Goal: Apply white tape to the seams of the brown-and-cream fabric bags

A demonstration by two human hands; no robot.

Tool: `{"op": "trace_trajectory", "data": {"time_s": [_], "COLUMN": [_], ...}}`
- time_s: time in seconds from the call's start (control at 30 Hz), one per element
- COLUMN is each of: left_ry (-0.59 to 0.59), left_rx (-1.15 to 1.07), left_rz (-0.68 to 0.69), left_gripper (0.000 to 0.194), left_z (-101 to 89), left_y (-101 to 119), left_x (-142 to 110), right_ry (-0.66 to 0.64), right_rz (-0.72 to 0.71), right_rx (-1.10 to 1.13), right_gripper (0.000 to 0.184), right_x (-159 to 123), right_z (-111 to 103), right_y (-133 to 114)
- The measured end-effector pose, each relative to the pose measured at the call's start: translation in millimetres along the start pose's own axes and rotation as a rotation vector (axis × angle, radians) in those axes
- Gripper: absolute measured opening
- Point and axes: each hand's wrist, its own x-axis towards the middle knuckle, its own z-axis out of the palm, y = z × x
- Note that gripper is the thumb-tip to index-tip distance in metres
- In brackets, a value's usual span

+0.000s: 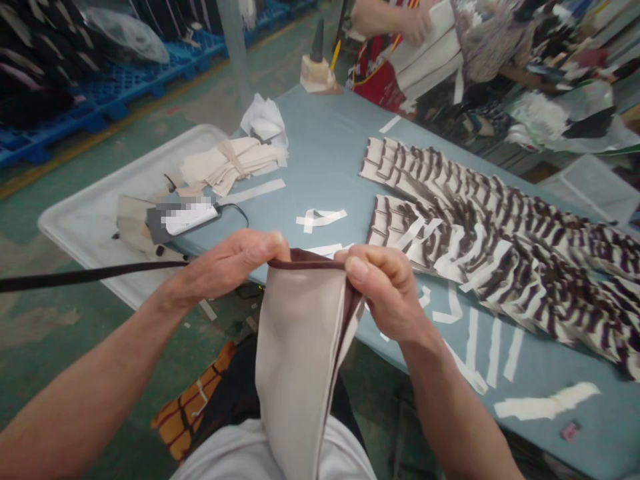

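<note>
A beige fabric piece (300,333) with a dark brown top edge hangs between my hands, over my lap. My left hand (235,260) pinches its left upper corner. At the right upper corner, my right hand (383,283) grips the same edge, so the brown strip is stretched nearly level. The fabric looks folded, with a second layer showing along its right side. Loose white strips (323,219) lie on the table just beyond my hands. My fingertips are partly hidden behind the cloth edge.
On the blue-grey table (320,153), long rows of overlapping beige-and-brown pieces (450,180) run to the right. A bundle of cream cloth (233,163) and a white device (190,217) lie left, by a white tray (75,207). Across the table, another person's hand (415,27) holds pale fabric.
</note>
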Motion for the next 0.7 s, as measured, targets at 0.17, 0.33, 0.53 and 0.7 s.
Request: {"op": "trace_trajectory", "data": {"time_s": [0.17, 0.33, 0.53, 0.7], "left_ry": [-0.026, -0.037, 0.049, 0.169], "left_rx": [-0.103, 0.053, 0.112, -0.029], "left_rz": [-0.003, 0.067, 0.242, 0.287], "left_gripper": [0.081, 0.059, 0.051, 0.054], "left_z": [-11.0, -0.6, 36.3, 58.8], "left_y": [-7.2, -4.7, -12.3, -25.0], "left_x": [0.1, -8.7, -22.6, -20.2], "right_ry": [0.115, 0.164, 0.120, 0.172], "right_rz": [-0.007, -0.062, -0.290, -0.295], "right_rx": [-0.095, -0.107, -0.118, -0.245], "right_gripper": [0.062, 0.057, 0.052, 0.055], "right_x": [-4.8, -21.6, -31.5, -27.6], "right_z": [-31.7, -32.5, -8.6, -2.2], "right_y": [8.7, 5.7, -21.9, -26.0]}}
